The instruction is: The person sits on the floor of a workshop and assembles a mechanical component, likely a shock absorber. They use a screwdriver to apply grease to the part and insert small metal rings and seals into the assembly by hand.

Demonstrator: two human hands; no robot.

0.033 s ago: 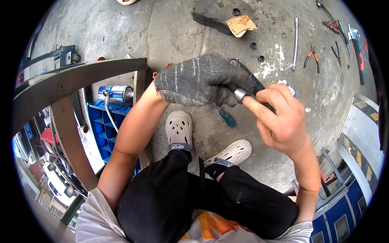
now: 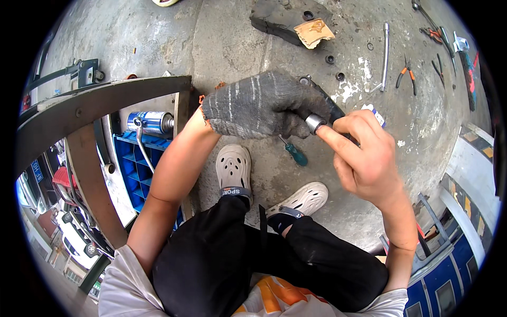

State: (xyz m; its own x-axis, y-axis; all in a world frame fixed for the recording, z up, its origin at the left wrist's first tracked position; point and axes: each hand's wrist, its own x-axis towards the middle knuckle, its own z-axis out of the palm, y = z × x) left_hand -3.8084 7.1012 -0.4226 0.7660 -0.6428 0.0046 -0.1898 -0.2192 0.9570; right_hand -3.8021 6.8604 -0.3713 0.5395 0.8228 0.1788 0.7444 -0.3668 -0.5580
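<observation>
My left hand [image 2: 264, 105], in a dark grey knit glove with orange at the cuff, is closed around a dark metal part [image 2: 336, 109]. A shiny round metal sleeve [image 2: 313, 122] sticks out between the glove and my bare right hand [image 2: 367, 153]. My right index fingertip touches the sleeve's open end. The other right fingers curl over the dark part's near end, and their tips are partly hidden. How the sleeve joins the dark part is hidden by the glove. Below the glove, a teal-handled screwdriver [image 2: 297, 154] lies on the floor.
A dark block [image 2: 274, 24] with torn cardboard [image 2: 315, 33] lies ahead, near small black rings [image 2: 330, 59]. Rightward are a long wrench [image 2: 386, 55] and orange-handled pliers [image 2: 406, 75]. At left stand a metal frame [image 2: 105, 92], a blue compartment tray [image 2: 134, 169] and a spray can [image 2: 150, 122].
</observation>
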